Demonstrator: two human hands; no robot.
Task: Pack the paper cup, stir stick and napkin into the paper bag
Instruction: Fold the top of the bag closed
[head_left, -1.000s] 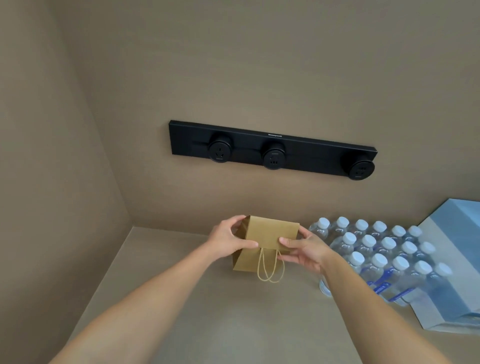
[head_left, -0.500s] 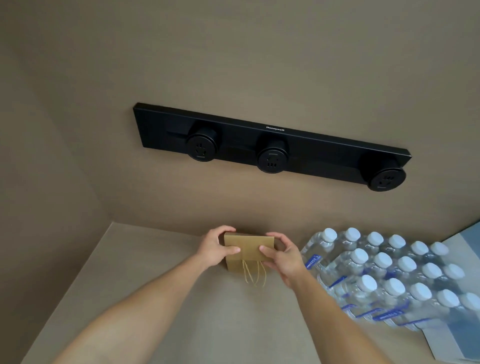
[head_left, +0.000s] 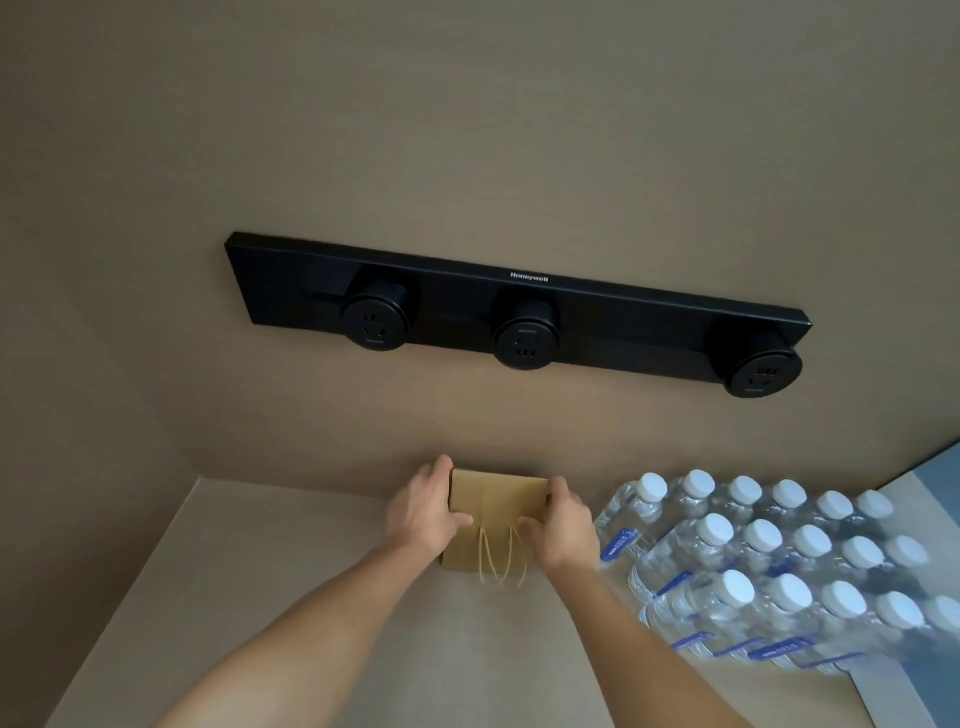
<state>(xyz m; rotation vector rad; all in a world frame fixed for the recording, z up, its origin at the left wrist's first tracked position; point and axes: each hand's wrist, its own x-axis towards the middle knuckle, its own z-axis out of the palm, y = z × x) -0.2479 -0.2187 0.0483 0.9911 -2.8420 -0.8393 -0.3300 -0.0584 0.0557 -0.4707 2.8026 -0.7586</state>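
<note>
Now, left hand (head_left: 423, 512): gripping paper bag's (head_left: 496, 506) left edge; right hand (head_left: 563, 525): gripping its right edge;
Bag: beside water bottles (head_left: 769, 566)

paper bag (head_left: 497, 501) on counter (head_left: 291, 613) against wall | water bottles (head_left: 779, 566) right | socket strip (head_left: 514, 312) above

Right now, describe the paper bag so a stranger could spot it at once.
Find the black socket rail on the back wall; below its middle, on the beige counter, stands the paper bag. The left hand and right hand grip its sides. Unlike the water bottles beside it, it is brown with string handles.
</note>
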